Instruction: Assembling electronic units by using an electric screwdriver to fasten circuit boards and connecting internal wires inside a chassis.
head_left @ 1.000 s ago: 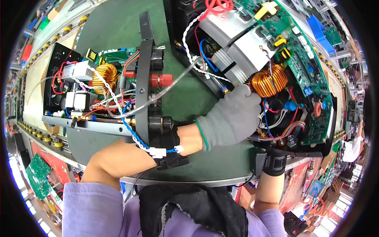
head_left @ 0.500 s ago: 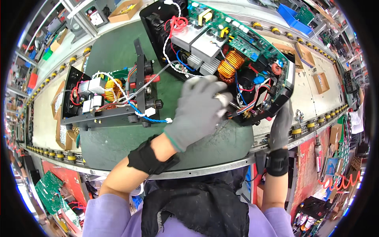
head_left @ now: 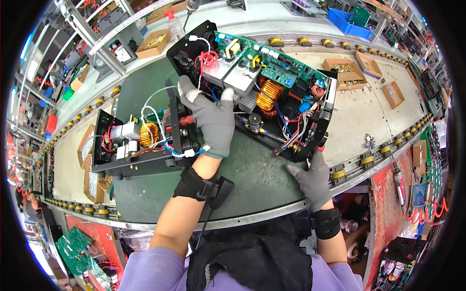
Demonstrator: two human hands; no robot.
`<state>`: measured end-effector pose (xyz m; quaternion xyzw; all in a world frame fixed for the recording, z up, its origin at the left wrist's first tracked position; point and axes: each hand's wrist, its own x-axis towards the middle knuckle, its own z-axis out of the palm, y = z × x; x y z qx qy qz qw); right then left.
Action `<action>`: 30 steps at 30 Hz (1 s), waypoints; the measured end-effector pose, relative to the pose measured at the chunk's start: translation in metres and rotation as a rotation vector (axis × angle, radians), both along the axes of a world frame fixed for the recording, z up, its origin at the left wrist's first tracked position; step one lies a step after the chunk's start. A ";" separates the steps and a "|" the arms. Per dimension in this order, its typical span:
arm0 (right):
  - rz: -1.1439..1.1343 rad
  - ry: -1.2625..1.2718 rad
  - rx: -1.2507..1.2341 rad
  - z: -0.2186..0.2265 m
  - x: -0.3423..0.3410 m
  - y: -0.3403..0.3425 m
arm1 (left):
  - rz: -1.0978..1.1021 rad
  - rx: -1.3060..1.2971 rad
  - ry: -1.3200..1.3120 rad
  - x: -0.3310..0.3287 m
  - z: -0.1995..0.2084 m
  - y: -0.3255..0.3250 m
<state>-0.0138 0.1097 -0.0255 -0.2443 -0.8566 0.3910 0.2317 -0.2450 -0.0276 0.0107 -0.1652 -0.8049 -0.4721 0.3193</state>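
Observation:
A large black equipment case (head_left: 191, 52) lies tilted across the green mat (head_left: 262, 179). Inside it sit a green circuit board (head_left: 276, 65), silver heat sinks and a copper-wound coil (head_left: 269, 94). My left hand (head_left: 211, 119), in a grey glove, grips the case's near-left edge, thumb and fingers spread across it. At the near-right corner my gloved right hand (head_left: 315, 182) touches the case with its fingertips, thumb stretched apart. A smaller open black unit (head_left: 141, 167) stands at the left, with its own coil (head_left: 149, 134) and loose blue and white leads (head_left: 187, 153) by my left wrist.
Roller tracks (head_left: 369, 157) run along both sides of the bench. Cardboard boxes of small parts (head_left: 347, 82) stand at the right, others (head_left: 92, 184) at the left. A blue tray (head_left: 347, 24) and a red-topped bottle (head_left: 173, 24) are at the back.
The large case has shifted left. My left hand has moved from over its near edge to its left side; the right hand has come down to its near corner with the thumb out.

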 end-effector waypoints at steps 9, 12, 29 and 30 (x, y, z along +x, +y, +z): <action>0.000 -0.050 -0.002 -0.007 0.006 0.004 | -0.286 -0.029 0.139 0.054 0.018 -0.010; 0.045 -0.075 -0.114 -0.004 0.014 0.008 | -0.287 -0.078 0.026 0.062 0.032 -0.018; 0.104 0.450 -0.671 0.108 -0.085 0.072 | -0.420 -0.295 0.288 -0.001 0.083 0.069; 0.111 0.461 -0.730 0.109 -0.080 0.071 | -0.394 -0.290 0.296 -0.001 0.081 0.070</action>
